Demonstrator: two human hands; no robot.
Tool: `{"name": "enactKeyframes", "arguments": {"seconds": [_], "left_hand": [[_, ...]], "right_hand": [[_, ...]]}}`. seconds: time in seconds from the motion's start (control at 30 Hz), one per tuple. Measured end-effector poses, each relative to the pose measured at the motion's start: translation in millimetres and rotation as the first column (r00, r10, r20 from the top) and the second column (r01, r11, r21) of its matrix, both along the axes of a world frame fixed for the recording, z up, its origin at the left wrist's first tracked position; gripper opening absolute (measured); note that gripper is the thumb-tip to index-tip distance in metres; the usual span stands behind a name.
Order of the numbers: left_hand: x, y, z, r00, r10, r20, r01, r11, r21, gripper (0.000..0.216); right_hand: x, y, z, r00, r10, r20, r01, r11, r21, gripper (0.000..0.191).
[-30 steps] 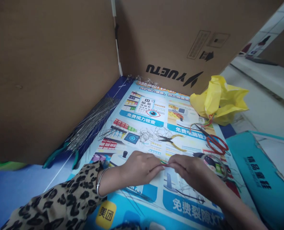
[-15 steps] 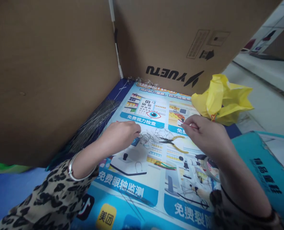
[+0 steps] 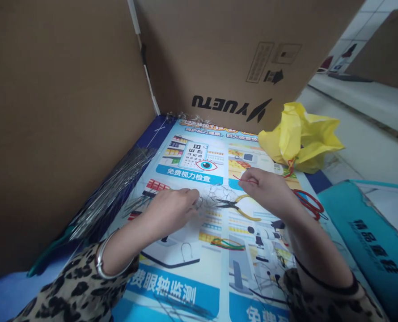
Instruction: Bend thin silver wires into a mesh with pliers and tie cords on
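Observation:
My right hand (image 3: 264, 190) is closed in a pinch on a thin red wire (image 3: 240, 179), whose end sticks out to the left of the fingers. My left hand (image 3: 174, 206) has its fingers curled together beside a tangle of fine silver wire (image 3: 215, 193); whatever they hold is too small to make out. Between both hands lie yellow-handled pliers (image 3: 241, 208), jaws pointing left. Nearer to me rests a small bundle of green, red and yellow wires (image 3: 228, 244). A red and blue coil (image 3: 310, 203) shows beyond my right wrist.
Tall cardboard walls (image 3: 219, 53) close off the left and back. Many thin straight wires (image 3: 108, 192) lie along the left wall. At the right stand a crumpled yellow bag (image 3: 288, 134) and a teal box (image 3: 363, 232). A printed poster (image 3: 199, 179) covers the work surface.
The view has shifted, sliding the scene leftward. My right hand has come closer to the pliers with the red wire, and my left hand has drawn slightly towards me. The red and blue coil now shows.

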State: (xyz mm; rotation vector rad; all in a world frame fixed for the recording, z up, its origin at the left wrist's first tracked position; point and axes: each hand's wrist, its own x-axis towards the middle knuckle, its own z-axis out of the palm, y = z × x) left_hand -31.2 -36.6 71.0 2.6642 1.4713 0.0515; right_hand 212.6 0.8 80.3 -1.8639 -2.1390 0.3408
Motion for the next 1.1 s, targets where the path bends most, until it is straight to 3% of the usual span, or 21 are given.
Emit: {"name": "enactKeyframes", "arguments": {"seconds": [0.3, 0.43, 0.7, 0.9, 1.1], "left_hand": [[5.2, 1.5, -9.1, 0.998, 0.045, -0.040, -0.045, 0.999, 0.007, 0.012], [6.0, 2.6, -12.0, 0.998, 0.052, -0.028, -0.052, 0.999, -0.012, 0.013], [-2.5, 10.5, -13.6, 0.977, 0.084, 0.197, -0.054, 0.987, -0.153, 0.011], [-18.9, 20.8, -4.4, 0.924, 0.071, 0.377, 0.058, 0.946, -0.319, 0.013], [-34.8, 26.2, 9.6, 0.923, 0.125, 0.364, 0.001, 0.945, -0.327, 0.013]], "right_hand": [[-2.0, 2.3, -10.1, 0.988, 0.048, -0.145, -0.067, 0.989, -0.133, 0.016], [-1.8, 4.9, -15.6, 0.980, 0.022, -0.197, -0.046, 0.991, -0.123, 0.016], [-5.4, 6.4, -21.5, 0.983, 0.035, -0.178, -0.056, 0.991, -0.119, 0.018], [-3.9, 7.8, -24.7, 0.980, 0.101, -0.174, -0.122, 0.986, -0.115, 0.026], [0.1, 10.9, -27.1, 0.982, 0.081, -0.171, -0.106, 0.985, -0.137, 0.028]]}}
